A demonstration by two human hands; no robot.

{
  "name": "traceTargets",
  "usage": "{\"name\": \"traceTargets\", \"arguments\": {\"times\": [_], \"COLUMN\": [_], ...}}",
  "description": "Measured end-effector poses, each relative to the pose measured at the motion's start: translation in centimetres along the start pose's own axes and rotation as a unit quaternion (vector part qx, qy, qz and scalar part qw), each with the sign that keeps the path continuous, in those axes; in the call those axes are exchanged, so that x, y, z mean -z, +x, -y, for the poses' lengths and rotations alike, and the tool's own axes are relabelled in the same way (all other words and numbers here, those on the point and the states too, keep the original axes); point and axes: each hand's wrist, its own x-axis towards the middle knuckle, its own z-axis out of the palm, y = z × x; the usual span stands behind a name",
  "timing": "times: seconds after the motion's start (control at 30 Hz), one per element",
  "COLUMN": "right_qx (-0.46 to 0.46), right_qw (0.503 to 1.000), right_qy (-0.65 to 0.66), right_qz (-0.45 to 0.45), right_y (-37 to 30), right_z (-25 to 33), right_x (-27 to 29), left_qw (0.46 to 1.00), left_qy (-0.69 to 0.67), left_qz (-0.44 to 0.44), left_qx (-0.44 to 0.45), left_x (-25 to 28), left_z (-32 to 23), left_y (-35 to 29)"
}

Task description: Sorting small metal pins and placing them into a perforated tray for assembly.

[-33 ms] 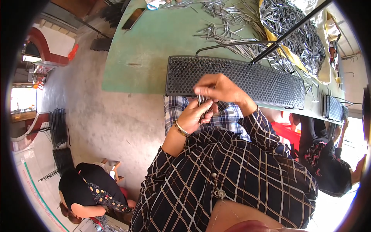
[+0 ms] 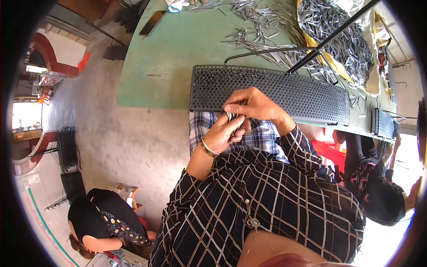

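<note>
Pins (image 2: 233, 121): thin metal pieces, a small bunch, gripped upright in the left hand (image 2: 222, 133) at the near edge of the tray (image 2: 275, 91).

Left hand: fingers closed around the bunch, a bangle (image 2: 207, 147) at the wrist; it appears to serve as the holder so that single pieces can be drawn off.

Right hand (image 2: 253, 104): just above and touching the left, fingertips pinched together on the top of the bunch, resting against the tray's near rim; whether it has one piece free cannot be told.

Tray: long, black, perforated, lying directly beyond both hands on the green table (image 2: 169, 58), close enough to reach without stretching.

Loose pins (image 2: 267, 26): scattered farther beyond the right hand.

Heap (image 2: 338, 31): a large pile of the same metal pieces on yellow sheeting, far right of the hands.

Co-worker (image 2: 378, 196): dark patterned clothing, seated right of the right elbow.
</note>
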Motion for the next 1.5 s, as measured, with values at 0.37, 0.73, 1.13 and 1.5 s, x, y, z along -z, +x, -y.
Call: {"name": "traceTargets", "arguments": {"times": [0.37,0.73,1.13,1.5], "right_qx": [-0.138,0.010,0.094,-0.158], "right_qw": [0.984,0.943,0.941,0.976], "right_qy": [0.036,-0.025,-0.206,0.122], "right_qz": [-0.109,-0.331,-0.252,-0.086], "right_y": [-0.9,-1.6,-4.9,-3.5], "right_z": [-0.4,0.8,1.5,0.2], "right_x": [0.6,-0.8,-2.6,-0.1], "left_qw": [0.997,0.990,0.990,0.975], "left_qy": [0.048,-0.056,-0.083,0.153], "left_qz": [-0.040,-0.102,-0.074,-0.023], "left_qx": [-0.041,-0.077,-0.091,-0.157], "left_x": [0.0,0.9,0.9,-0.7], "left_z": [0.5,0.8,1.5,0.7], "left_y": [0.5,1.0,1.3,0.9]}}
